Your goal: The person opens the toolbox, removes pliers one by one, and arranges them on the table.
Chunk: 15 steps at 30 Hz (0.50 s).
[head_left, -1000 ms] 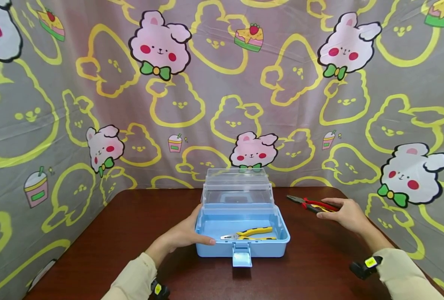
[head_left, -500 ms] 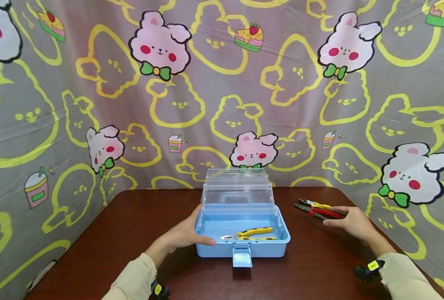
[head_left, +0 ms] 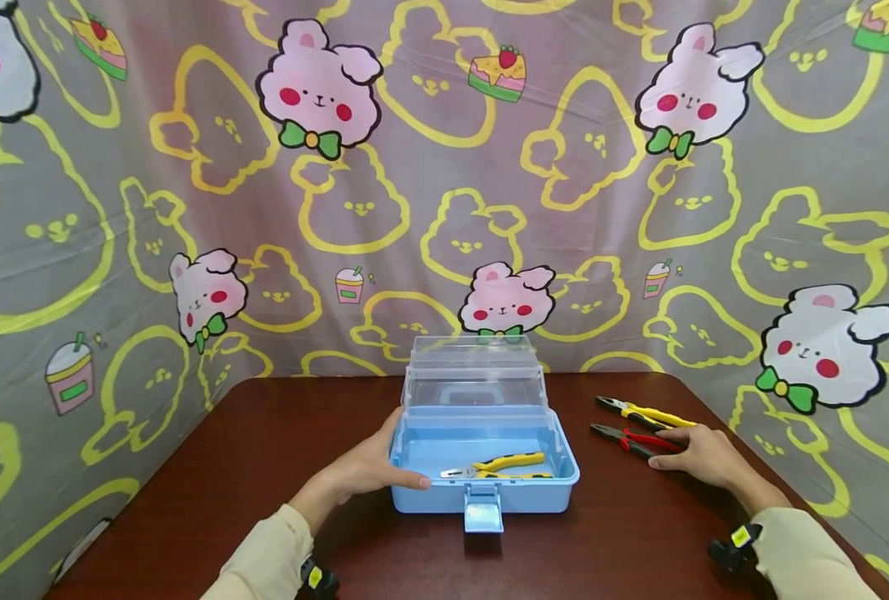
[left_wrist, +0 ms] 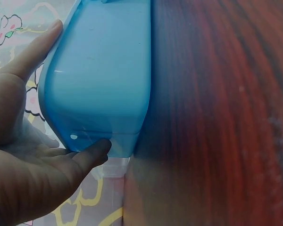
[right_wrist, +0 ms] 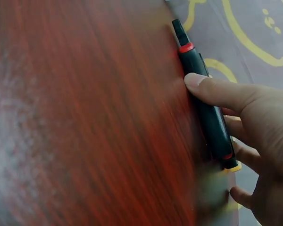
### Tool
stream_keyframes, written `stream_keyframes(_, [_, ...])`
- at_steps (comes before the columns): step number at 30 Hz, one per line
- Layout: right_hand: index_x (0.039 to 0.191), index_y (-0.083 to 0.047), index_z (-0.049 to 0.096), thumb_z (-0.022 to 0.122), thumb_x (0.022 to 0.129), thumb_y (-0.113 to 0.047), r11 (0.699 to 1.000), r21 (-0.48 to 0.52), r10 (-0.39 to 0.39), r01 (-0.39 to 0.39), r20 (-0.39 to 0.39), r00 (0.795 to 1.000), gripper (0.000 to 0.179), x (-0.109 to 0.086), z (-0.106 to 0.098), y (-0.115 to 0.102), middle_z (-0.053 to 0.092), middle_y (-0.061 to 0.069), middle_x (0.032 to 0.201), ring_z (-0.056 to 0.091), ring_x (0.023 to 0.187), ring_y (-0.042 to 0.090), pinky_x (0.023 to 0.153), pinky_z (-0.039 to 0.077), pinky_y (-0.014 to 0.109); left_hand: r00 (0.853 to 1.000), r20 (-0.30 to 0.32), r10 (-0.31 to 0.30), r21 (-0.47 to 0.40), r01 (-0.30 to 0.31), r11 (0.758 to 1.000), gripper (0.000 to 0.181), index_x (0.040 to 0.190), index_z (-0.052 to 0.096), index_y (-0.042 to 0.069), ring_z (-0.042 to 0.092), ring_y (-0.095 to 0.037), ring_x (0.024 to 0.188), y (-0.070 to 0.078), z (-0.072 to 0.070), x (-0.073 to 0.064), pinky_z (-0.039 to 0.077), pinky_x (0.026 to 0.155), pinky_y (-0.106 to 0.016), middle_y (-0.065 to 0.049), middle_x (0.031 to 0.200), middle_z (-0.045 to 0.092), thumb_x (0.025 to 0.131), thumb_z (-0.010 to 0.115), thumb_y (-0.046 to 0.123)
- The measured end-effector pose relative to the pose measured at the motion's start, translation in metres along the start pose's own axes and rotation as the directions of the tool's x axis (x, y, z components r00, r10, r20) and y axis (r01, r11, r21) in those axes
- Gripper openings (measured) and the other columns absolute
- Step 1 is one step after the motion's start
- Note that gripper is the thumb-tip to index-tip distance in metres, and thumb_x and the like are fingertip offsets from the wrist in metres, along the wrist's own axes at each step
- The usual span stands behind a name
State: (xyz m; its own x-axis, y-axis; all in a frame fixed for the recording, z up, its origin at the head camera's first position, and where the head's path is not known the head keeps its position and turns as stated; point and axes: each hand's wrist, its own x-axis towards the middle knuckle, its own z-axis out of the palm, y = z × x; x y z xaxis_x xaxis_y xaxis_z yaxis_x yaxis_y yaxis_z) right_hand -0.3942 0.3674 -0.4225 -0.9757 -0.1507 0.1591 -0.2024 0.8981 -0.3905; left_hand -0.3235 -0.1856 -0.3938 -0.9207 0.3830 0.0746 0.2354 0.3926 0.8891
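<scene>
A light blue toolbox with its clear lid raised stands mid-table in the head view. My left hand holds its left side, thumb over the front rim; the left wrist view shows the fingers around the box corner. Inside lie yellow-and-black pliers. At the right, my right hand grips red-and-black pliers by the handles, their jaws pointing left. In the right wrist view the thumb presses along the dark handle. Just behind them lie another pair of yellow-and-black pliers.
The dark reddish-brown wooden table reaches back to a curtain printed with cartoon rabbits. An unlatched front clasp hangs from the toolbox. The clear lid leans up at the back.
The right hand has moved slightly toward me with the red pliers. The yellow-and-black pair, earlier bunched with the red ones, now lies apart behind the hand. The left hand stays put.
</scene>
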Motion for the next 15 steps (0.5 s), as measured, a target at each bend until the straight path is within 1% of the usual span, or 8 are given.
stream_keyframes(5, [0.13,0.003,0.067,0.086,0.078,-0.055,1.0,0.019,-0.004,0.004,0.019,1.0,0.08,-0.0021,0.0003,-0.0015,0.059,0.033,0.129,0.051,0.117,0.052,0.092,0.043,0.068,1.0,0.002,-0.002,0.0,0.002,1.0,0.123,0.165,0.008,0.023,0.042,-0.042,0.134,0.0003,-0.0001,0.0007,0.036,0.107,-0.066,-0.019,0.158,0.034,0.077,0.094,0.036])
stream_keyframes(9, [0.13,0.003,0.066,0.086,0.079,-0.053,1.0,0.028,-0.006,0.005,0.028,1.0,0.079,-0.003,0.0007,-0.0023,0.06,0.032,0.129,0.05,0.117,0.052,0.092,0.043,0.068,1.0,0.005,-0.002,-0.003,0.002,1.0,0.124,0.165,0.008,0.021,0.042,-0.042,0.134,-0.0001,-0.0002,0.0007,0.036,0.107,-0.066,-0.018,0.158,0.033,0.077,0.094,0.036])
stream_keyframes(13, [0.129,0.002,0.066,0.086,0.079,-0.051,1.0,0.006,-0.024,0.024,0.017,1.0,0.076,-0.0029,0.0003,-0.0033,0.062,0.029,0.125,0.052,0.115,0.05,0.091,0.043,0.067,1.0,0.005,0.0,0.001,0.0,1.0,0.122,0.165,0.009,0.023,0.042,-0.042,0.134,-0.0002,-0.0001,0.0003,0.036,0.107,-0.066,-0.018,0.157,0.034,0.077,0.093,0.036])
stream_keyframes(15, [0.13,0.001,0.066,0.086,0.079,-0.053,1.0,-0.008,-0.016,0.016,0.008,1.0,0.077,-0.0033,-0.0001,-0.0045,0.062,0.03,0.126,0.053,0.115,0.05,0.088,0.042,0.07,1.0,0.006,-0.001,0.0,0.001,1.0,0.12,0.164,0.009,0.025,0.042,-0.042,0.134,0.0,0.0,0.0,0.037,0.107,-0.066,-0.018,0.157,0.034,0.078,0.093,0.034])
